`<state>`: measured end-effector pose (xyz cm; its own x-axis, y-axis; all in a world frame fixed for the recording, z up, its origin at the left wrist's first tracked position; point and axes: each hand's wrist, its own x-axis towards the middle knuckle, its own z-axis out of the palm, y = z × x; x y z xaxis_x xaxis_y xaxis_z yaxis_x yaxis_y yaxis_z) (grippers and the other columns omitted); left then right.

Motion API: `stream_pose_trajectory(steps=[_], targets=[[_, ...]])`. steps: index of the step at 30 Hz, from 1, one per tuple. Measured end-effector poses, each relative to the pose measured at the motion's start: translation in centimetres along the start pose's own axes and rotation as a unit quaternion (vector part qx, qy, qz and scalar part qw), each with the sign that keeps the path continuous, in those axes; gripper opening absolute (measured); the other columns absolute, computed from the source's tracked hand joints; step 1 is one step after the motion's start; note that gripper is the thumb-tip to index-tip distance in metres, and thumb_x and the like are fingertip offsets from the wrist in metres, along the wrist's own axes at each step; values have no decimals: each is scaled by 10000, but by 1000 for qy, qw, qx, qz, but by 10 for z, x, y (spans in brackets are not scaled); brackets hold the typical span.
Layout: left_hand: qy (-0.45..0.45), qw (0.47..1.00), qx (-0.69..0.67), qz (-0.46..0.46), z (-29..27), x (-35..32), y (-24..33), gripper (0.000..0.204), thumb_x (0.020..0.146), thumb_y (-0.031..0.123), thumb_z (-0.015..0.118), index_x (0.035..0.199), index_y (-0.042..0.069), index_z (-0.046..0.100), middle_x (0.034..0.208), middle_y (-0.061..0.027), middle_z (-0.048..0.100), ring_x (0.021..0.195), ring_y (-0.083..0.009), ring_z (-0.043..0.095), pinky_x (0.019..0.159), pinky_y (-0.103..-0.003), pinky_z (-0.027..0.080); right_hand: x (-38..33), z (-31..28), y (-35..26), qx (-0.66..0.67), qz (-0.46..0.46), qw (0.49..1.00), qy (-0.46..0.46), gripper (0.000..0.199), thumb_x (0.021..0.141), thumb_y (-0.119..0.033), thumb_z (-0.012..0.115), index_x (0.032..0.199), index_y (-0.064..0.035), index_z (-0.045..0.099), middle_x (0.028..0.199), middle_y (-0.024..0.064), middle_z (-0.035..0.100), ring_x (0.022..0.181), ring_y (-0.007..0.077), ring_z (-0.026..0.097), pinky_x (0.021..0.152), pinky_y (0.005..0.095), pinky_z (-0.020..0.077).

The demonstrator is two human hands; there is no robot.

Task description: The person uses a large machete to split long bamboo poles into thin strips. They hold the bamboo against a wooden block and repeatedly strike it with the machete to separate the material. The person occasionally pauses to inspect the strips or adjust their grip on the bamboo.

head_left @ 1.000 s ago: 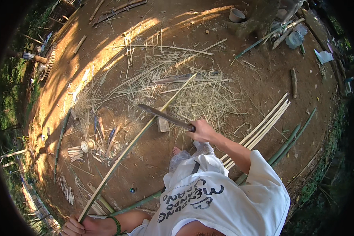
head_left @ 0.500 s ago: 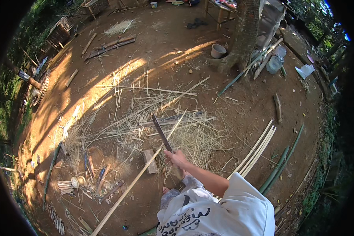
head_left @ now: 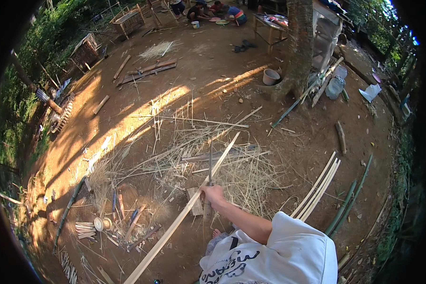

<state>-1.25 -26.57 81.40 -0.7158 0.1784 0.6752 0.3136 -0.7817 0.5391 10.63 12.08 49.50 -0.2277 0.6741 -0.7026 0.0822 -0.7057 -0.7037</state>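
Observation:
My right hand point(head_left: 214, 195) is closed around the handle of a long knife point(head_left: 210, 163), whose narrow blade points away from me. Its edge crosses a long pale bamboo strip point(head_left: 182, 215) that slants from the lower edge up to the middle; whether the blade touches it I cannot tell. My left hand is out of view, so what holds the strip's near end is hidden. Beneath the hand lies a small wooden block point(head_left: 194, 201) on the ground, among a heap of thin bamboo shavings point(head_left: 244, 177).
Several split bamboo strips point(head_left: 319, 187) and green bamboo poles point(head_left: 343, 208) lie at my right. A wooden spool point(head_left: 99, 224) and small sticks point(head_left: 85, 230) are at the left. Farther off stand a tree trunk point(head_left: 299, 52) and a pot point(head_left: 270, 77); people point(head_left: 236, 15) crouch at the back.
The view has tilted up, bringing the people at the back into sight. The knife has swung from leaning left to nearly straight ahead, and the bamboo strip has shifted right.

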Motion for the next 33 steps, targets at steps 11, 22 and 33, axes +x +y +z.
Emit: stream_pose_trajectory(steps=[11,22,33], targets=[[161,811,431,-361,-136,-85,17,309,930,344,600,780,77,559,553,-5,496,477,-153,493,484,-273,418,-77,57,-23,59,-168,984,22,149,814,-77,699,877,48,649,720,78,651,612,160,601,570,329,455],[-158,680,638,-325,-84,-79,-51,270,855,211,754,963,-23,677,713,-77,660,672,-206,655,639,-351,517,-136,59,-4,17,-387,922,21,217,842,-105,721,980,48,650,771,58,680,680,102,601,638,298,491],[-294,621,51,-725,3,-67,-201,198,1036,193,556,1174,54,525,717,-11,565,544,-123,556,509,-255,461,-167,46,0,12,-412,910,-41,221,858,-158,742,937,28,653,697,40,656,628,75,559,577,301,469]])
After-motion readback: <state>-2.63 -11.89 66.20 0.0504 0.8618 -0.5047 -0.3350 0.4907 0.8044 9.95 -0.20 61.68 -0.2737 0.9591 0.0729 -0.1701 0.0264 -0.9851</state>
